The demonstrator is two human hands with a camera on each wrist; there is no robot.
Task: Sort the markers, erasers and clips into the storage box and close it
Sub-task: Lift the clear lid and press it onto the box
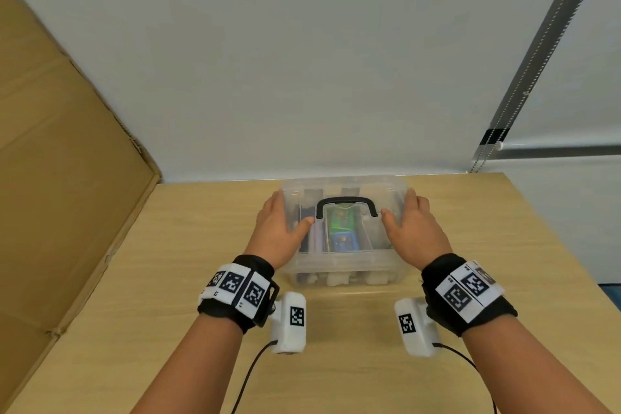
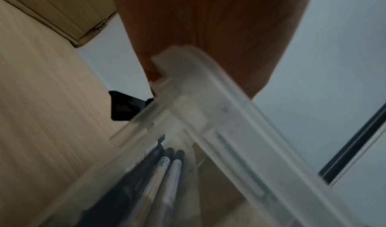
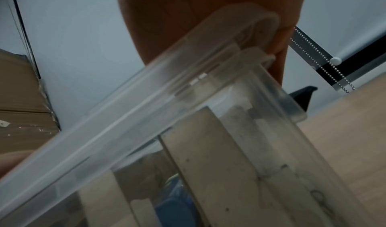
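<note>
The clear storage box sits near the back of the tabletop, close to the wall, its lid on top with the black handle flat. Markers show through the left side – green and blue erasers in the middle. Left hand and right hand each rest on a lid end, thumbs on top; whether either grip curls under the rim, can't tell. Cardboard leans at the left.

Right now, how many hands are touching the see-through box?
2. The left hand presses on the left side of the clear lid of the storage box; the right hand presses on its right side. None hidden.
</note>
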